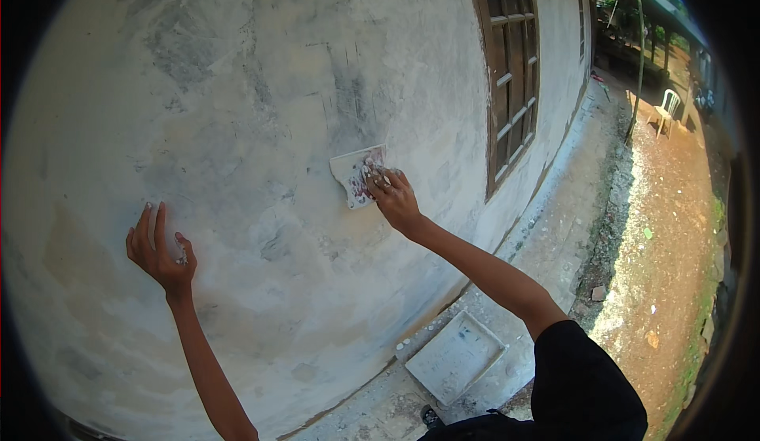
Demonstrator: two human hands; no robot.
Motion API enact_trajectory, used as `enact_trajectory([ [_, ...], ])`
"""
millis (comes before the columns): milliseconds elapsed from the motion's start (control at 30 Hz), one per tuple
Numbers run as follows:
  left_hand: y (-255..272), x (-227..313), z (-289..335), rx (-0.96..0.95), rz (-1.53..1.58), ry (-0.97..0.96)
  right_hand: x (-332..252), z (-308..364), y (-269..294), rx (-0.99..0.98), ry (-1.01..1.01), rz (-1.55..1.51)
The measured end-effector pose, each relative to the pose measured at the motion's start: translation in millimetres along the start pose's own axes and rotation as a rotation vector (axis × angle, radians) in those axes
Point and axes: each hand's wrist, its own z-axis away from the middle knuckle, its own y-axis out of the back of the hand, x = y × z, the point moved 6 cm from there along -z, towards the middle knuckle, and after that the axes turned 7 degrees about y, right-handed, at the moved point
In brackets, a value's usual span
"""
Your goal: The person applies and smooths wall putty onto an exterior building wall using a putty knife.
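Observation:
My right hand is closed on a flat whitish putty scraper with one straight edge and a ragged side. White paste and dark reddish marks cover the scraper, and paste sticks to my fingers. It lies against or very close to the patchy white and grey wall. Lower on the left, my left hand is raised at the wall with its fingers apart and nothing visible in them. Whitish smears show on its fingertips; whether they touch the wall I cannot tell.
A white rectangular tray with smeared residue sits on the concrete ledge at the wall's foot. A brown-framed window is set in the wall at right. Beyond lie sunlit dirt ground, a pole and a pale chair.

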Motion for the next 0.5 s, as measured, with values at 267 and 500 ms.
enact_trajectory([
  [267, 3.6, -2.5, -3.1, -0.005, -0.015, 0.008, -15.6, 64.0, 17.3, -0.588, -0.128, -0.624],
  [500, 0.2, -3.3, 0.2, -0.016, -0.002, 0.018, 34.9, -57.7, 22.4, -0.265, -0.421, -0.667],
])
